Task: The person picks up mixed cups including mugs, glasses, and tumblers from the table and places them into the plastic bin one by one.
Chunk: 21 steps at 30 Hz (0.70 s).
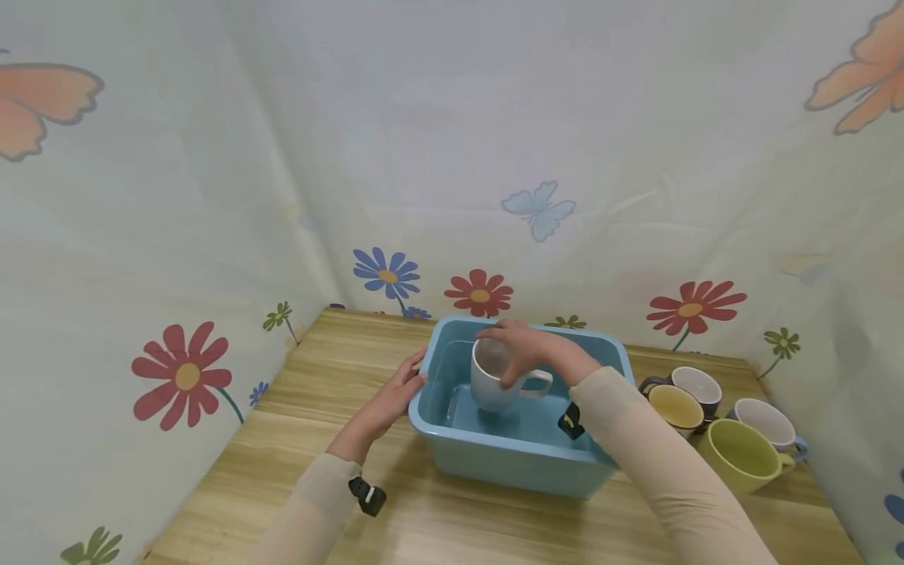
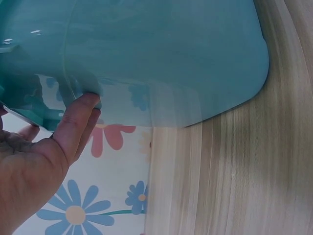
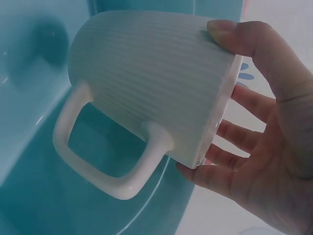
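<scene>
A white ribbed mug [image 1: 487,388] is inside a blue plastic tub [image 1: 508,449], its handle [image 3: 107,181] pointing right in the head view. My right hand [image 1: 530,349] holds it by the rim. In the right wrist view, the thumb [image 3: 230,36] lies on the mug's outside and the fingers [image 3: 239,132] are at its mouth. Whether the mug's base touches the tub floor I cannot tell. At the tub's left side, my left hand [image 1: 395,396] rests against the outer wall near the rim, with fairly straight fingers [image 2: 78,117].
Right of the tub, several mugs cluster on the wooden table [image 1: 339,369]: a green mug [image 1: 741,459], a yellow-lined mug [image 1: 676,408], a dark mug with a pale inside [image 1: 698,384] and a white-lined mug with a blue handle [image 1: 766,424]. A flowered curtain [image 1: 424,157] surrounds the table.
</scene>
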Available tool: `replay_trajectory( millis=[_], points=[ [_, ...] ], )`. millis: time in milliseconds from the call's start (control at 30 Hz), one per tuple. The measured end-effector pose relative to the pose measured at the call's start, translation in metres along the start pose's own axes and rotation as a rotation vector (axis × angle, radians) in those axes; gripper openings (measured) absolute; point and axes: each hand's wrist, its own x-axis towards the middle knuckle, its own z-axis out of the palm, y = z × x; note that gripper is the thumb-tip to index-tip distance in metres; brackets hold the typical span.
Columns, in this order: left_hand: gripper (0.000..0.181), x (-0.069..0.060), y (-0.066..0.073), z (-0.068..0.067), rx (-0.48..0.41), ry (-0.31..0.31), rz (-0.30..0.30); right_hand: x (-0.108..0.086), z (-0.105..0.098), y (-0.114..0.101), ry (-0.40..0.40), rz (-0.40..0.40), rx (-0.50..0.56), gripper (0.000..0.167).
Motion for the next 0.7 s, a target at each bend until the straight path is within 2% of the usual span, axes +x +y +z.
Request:
replay_trajectory(
  millis=[700],
  points=[
    [0.062,0.0,0.002,0.002,-0.003,0.01,-0.019,0.02,0.023,-0.002,-0.011,-0.007,0.006,0.09]
  ],
)
